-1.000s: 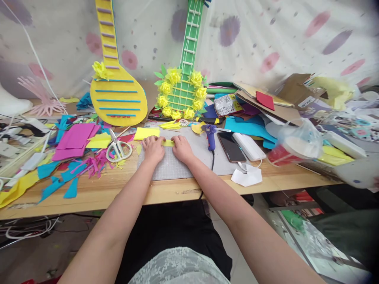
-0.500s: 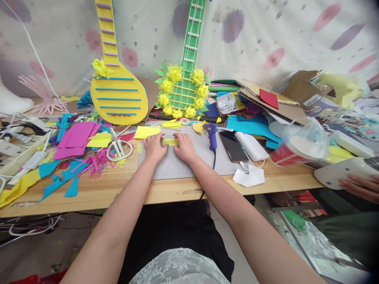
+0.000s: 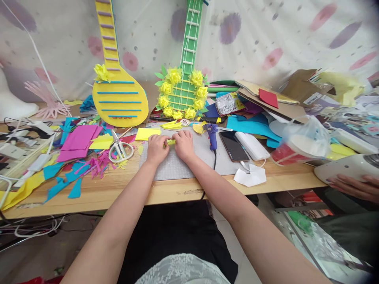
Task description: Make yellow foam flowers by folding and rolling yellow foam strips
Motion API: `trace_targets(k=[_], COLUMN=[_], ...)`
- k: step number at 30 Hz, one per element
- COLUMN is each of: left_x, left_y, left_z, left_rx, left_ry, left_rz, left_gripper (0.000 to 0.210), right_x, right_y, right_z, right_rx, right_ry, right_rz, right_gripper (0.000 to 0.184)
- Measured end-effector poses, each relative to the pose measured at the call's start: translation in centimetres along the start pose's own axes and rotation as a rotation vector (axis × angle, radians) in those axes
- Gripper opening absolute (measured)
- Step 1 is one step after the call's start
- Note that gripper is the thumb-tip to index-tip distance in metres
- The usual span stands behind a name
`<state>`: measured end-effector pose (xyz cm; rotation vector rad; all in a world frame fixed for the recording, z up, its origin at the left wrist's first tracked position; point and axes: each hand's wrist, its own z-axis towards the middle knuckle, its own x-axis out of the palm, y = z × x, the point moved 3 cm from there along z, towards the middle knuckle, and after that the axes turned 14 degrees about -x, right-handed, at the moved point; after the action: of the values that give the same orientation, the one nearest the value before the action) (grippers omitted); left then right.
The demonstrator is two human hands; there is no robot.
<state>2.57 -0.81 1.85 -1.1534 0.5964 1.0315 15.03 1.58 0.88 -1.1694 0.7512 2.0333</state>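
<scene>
Scissors (image 3: pixel 121 148) are lying left of the grey mat (image 3: pixel 168 170) in the head view, paper scraps (image 3: pixel 75 189) spreading toward the front left corner of the tabletop (image 3: pixel 177 194), while a glue gun (image 3: pixel 212 138) and phone (image 3: pixel 233 146) are occupying the mat's right side. Over the mat's left half, the left hand (image 3: pixel 158 149) and right hand (image 3: pixel 184 146) are gripping a yellow strip (image 3: pixel 171 142) between them. Near the tabletop's right end, a co-worker's hand (image 3: pixel 355 187) is holding a white object (image 3: pixel 339 167).

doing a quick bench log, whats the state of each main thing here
Yellow strip: held, folded or rolled
Left hand: pinching the strip
Right hand: fingers on the strip, grip partly hidden
Scissors: lying down, blades look shut
Glue gun: on the gray mat, cord attached, heat unclear
Phone: face up, screen dark, cable plugged in
Yellow instrument: standing
Green instrument: standing, trimmed with yellow flowers
</scene>
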Motion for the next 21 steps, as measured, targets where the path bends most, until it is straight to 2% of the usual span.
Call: trace_targets(k=[4,7,11,15,19,21], left_x=[0.1,0.7,1.0,0.7,0.9,1.3], left_y=[-0.4,-0.9,-1.2,-0.5,0.4,0.5], left_z=[-0.1,-0.3,-0.5,-0.2,0.3,0.3], left_rx=[0.039,0.063,0.093,0.024,-0.064,-0.053], left_ry=[-0.052,0.003,0.107,0.115,0.062,0.069], left_rz=[0.051,0.061,0.012,-0.050,-0.058,-0.033], left_gripper=[0.030,0.036,0.039,0.027,0.027,0.023], right_x=[-0.4,-0.6,-0.4,-0.3,-0.1,0.1], right_y=[0.2,-0.1,-1.2,-1.7,-1.9,-2.0], right_z=[0.3,0.1,-0.2,-0.3,-0.4,-0.4], right_rx=[-0.002,-0.001,0.046,0.017,0.054,0.051], right_ry=[-0.082,-0.092,-0.017,0.023,-0.049,-0.094], right_rz=[-0.005,0.003,0.045,0.124,0.295,0.390], right_gripper=[0.027,0.025,0.024,0.029,0.033,0.033])
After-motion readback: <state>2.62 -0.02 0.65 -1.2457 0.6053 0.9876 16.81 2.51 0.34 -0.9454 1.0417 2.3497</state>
